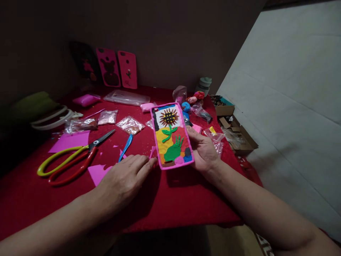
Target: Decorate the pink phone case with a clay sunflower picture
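Observation:
A phone case point(174, 137) decorated with coloured clay is tilted up above the red cloth. It shows a sunflower, a green hand shape, patches of several colours and a pink rim. My right hand point(204, 149) grips its right edge, with the fingers hidden behind it. Beside the case's lower left edge is my left hand point(130, 174), low over the cloth, fingers curled and close together; what they hold, if anything, is hidden. A thin pink scrap point(152, 152) shows just past its fingers. Close by lie a blue modelling tool point(126, 146) and a cut pink sheet point(98, 173).
Scissors point(92, 149) with yellow and red handles lie open at left. Three decorated cases point(128, 70) lean on the back wall. A clear case point(126, 97), clay packets point(130, 125), a jar point(204, 85) and clay lumps point(195, 97) are around. Cardboard boxes point(239, 133) stand at right.

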Demonstrator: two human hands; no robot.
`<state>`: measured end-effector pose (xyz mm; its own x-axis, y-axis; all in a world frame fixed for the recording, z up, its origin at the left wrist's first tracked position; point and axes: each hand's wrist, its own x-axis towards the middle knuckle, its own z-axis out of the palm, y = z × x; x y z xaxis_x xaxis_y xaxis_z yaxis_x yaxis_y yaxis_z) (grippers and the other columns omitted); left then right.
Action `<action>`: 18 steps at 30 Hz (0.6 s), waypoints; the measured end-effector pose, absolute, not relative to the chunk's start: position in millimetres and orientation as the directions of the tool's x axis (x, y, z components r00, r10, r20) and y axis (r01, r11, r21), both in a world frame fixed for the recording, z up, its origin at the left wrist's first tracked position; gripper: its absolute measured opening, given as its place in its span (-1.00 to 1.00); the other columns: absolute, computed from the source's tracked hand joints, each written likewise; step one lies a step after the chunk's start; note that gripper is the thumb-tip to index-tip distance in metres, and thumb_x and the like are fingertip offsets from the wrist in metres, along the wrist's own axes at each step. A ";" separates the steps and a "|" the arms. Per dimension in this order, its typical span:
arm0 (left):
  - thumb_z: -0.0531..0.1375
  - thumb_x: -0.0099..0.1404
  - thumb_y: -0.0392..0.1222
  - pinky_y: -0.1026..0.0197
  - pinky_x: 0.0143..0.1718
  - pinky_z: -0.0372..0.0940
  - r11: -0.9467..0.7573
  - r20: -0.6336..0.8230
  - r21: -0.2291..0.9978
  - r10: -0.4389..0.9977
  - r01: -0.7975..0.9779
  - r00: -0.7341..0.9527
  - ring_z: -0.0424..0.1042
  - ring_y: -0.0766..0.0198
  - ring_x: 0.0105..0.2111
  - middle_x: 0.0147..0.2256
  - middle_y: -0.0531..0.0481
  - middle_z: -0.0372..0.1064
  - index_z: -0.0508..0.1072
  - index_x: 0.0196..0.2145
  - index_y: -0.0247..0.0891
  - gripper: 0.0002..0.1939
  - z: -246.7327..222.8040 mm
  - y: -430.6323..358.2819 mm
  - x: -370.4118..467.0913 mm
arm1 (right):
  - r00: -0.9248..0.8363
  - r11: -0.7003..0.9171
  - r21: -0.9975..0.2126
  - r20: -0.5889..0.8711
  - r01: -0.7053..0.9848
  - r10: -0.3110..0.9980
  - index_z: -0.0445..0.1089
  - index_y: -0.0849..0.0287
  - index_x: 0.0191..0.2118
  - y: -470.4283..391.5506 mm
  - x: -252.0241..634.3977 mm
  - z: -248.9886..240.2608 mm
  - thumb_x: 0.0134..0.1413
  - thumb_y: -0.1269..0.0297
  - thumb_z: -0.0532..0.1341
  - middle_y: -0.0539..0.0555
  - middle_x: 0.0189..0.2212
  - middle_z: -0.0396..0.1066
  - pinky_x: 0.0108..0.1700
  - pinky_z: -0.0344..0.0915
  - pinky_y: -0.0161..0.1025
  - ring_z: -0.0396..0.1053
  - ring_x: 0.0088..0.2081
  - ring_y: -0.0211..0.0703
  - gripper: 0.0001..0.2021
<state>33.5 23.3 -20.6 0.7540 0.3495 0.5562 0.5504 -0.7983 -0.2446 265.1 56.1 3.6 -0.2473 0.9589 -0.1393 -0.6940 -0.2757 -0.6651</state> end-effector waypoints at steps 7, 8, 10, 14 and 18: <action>-0.13 0.49 -0.39 0.17 -0.38 0.34 -0.813 0.532 -0.220 0.364 0.540 0.764 0.43 0.16 -0.39 -0.30 -0.18 0.48 0.35 -0.02 -0.43 -0.70 -18.1 17.7 36.6 | -0.221 -0.257 -0.672 -0.140 -0.694 0.965 0.42 0.09 -0.35 56.9 265.5 2.8 -0.01 0.35 0.32 -0.07 -0.39 0.54 0.19 0.33 0.01 0.51 -0.26 -0.16 -0.92; -0.15 0.49 -0.40 0.16 -0.37 0.35 -0.814 0.524 -0.218 0.368 0.539 0.768 0.44 0.16 -0.38 -0.29 -0.18 0.49 0.35 -0.01 -0.43 -0.68 -16.5 16.2 37.3 | -0.227 -0.254 -0.683 -0.132 -0.685 0.965 0.43 0.08 -0.35 57.1 265.7 2.3 -0.01 0.34 0.32 -0.06 -0.38 0.54 0.19 0.33 0.02 0.51 -0.25 -0.14 -0.92; -0.18 0.49 -0.41 0.15 -0.32 0.36 -0.810 0.503 -0.212 0.390 0.547 0.772 0.48 0.15 -0.34 -0.27 -0.17 0.51 0.33 0.02 -0.41 -0.65 -13.2 14.0 36.6 | -0.239 -0.250 -0.703 -0.116 -0.666 0.964 0.42 0.08 -0.36 57.2 266.3 1.7 -0.01 0.32 0.32 -0.04 -0.38 0.54 0.17 0.34 0.07 0.53 -0.21 -0.09 -0.93; -0.12 0.48 -0.36 0.12 -0.22 0.37 -0.721 0.464 -0.148 0.554 0.677 0.691 0.50 0.12 -0.27 -0.20 -0.18 0.51 0.34 0.04 -0.37 -0.68 -6.8 21.9 22.0 | -0.240 -0.249 -0.712 -0.116 -0.657 0.964 0.44 0.10 -0.37 55.6 265.7 4.7 -0.01 0.28 0.34 0.00 -0.34 0.57 0.19 0.33 0.10 0.54 -0.14 -0.03 -0.93; 0.01 0.43 -0.24 0.13 -0.41 0.29 -0.475 0.341 -0.021 0.824 0.880 0.453 0.50 0.09 -0.37 -0.30 -0.14 0.48 0.39 -0.16 -0.31 -0.82 3.4 46.6 1.4 | -0.202 -0.263 -0.695 -0.171 -0.669 0.964 0.50 0.13 -0.22 52.4 262.1 10.9 0.00 0.33 0.32 -0.02 -0.28 0.60 0.24 0.30 0.03 0.55 -0.22 -0.13 -0.83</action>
<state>1.4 46.6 3.4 0.4531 0.8237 0.3411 0.8797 -0.4750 -0.0214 262.1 52.4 10.9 -0.2018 0.9643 -0.1713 -0.6688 -0.2634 -0.6953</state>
